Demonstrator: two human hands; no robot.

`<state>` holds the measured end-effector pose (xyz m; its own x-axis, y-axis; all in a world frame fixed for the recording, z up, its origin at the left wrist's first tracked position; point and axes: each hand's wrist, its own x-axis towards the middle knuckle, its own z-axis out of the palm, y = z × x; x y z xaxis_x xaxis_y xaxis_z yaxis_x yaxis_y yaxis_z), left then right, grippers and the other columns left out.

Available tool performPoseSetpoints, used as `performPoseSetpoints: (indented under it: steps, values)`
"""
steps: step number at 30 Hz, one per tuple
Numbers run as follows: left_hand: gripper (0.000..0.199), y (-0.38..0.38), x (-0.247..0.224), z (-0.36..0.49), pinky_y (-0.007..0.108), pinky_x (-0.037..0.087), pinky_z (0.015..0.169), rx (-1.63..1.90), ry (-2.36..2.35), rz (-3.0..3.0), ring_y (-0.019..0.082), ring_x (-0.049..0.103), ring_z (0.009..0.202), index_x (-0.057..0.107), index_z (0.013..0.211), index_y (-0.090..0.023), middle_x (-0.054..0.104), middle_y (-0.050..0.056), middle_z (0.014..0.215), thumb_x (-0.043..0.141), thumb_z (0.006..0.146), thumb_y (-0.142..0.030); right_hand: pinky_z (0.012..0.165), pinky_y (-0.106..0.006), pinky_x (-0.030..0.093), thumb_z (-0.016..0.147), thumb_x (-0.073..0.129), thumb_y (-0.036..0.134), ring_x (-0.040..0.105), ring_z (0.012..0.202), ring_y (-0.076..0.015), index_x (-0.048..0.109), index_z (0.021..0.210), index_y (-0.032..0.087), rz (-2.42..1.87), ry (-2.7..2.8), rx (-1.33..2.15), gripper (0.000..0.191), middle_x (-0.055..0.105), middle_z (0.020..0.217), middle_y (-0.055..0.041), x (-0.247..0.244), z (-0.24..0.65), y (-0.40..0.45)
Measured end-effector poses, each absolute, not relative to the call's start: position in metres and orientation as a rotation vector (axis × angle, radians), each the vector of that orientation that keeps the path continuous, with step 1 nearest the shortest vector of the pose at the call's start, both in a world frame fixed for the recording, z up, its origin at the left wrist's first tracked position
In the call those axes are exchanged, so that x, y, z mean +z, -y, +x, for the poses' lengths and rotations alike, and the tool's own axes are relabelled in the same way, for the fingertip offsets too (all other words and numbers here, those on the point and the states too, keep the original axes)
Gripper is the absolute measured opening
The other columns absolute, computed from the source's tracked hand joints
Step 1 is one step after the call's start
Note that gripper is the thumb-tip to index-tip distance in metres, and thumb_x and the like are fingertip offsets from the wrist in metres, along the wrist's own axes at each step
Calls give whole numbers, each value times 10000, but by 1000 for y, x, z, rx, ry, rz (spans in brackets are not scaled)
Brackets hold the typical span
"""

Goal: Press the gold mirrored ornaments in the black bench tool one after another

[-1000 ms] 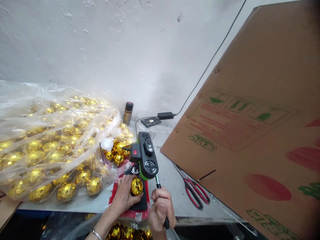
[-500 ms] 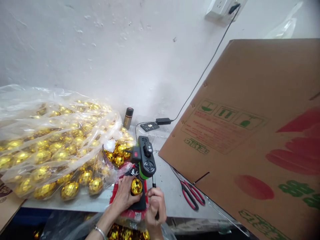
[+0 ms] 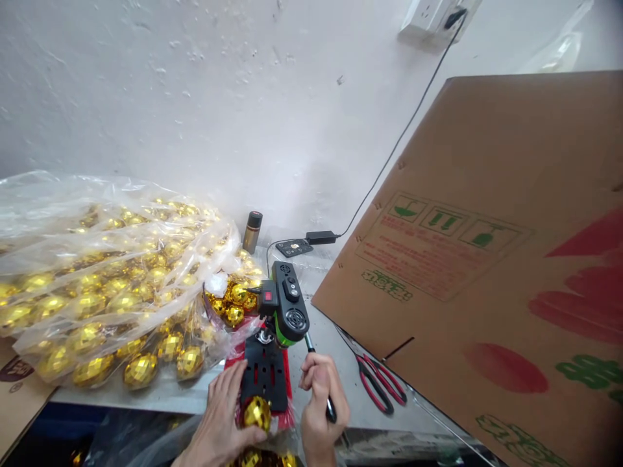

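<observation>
My left hand (image 3: 219,415) is curved around a shiny gold faceted ball (image 3: 257,414), at the front edge of a black slotted base plate (image 3: 272,376). Behind the plate stands a small black and green bench drill (image 3: 291,301) with a red-buttoned switch box (image 3: 268,297). My right hand (image 3: 322,402) is wrapped round the black-tipped lever (image 3: 309,342) at the machine's right side. Red plastic shows under the base plate.
A clear bag of gold balls (image 3: 111,285) covers the left. Red-handled scissors (image 3: 382,383) lie right of the machine, beside a large cardboard box (image 3: 467,246). Behind are a dark bottle (image 3: 252,232) and a power adapter (image 3: 321,237). More balls sit below the front edge.
My left hand and the gold ball have moved toward the front, away from under the drill, uncovering the base plate. My right hand has swung right and slightly down with the lever.
</observation>
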<state>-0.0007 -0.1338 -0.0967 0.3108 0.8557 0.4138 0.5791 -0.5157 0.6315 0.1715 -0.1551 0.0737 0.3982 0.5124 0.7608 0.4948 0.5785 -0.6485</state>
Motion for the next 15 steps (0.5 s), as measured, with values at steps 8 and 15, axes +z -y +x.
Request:
performPoseSetpoints:
  steps: [8, 15]
  values:
    - [377, 6, 3, 24, 504, 578, 1003, 664, -1918, 2136, 397, 707, 1207, 694, 1242, -99, 746, 254, 1191, 460, 1029, -304, 513, -227, 417, 1099, 455, 191, 499, 547, -101, 585, 814, 212, -1031, 1237, 12, 315, 551, 720, 31, 73, 168, 159]
    - [436, -5, 11, 22, 471, 610, 894, 564, -1864, 2081, 401, 780, 1064, 628, 1313, -63, 757, 266, 1162, 608, 973, -335, 559, -228, 443, 1099, 444, 167, 563, 634, -119, 525, 717, 219, -993, 1267, 6, 394, 561, 712, 14, 80, 170, 159]
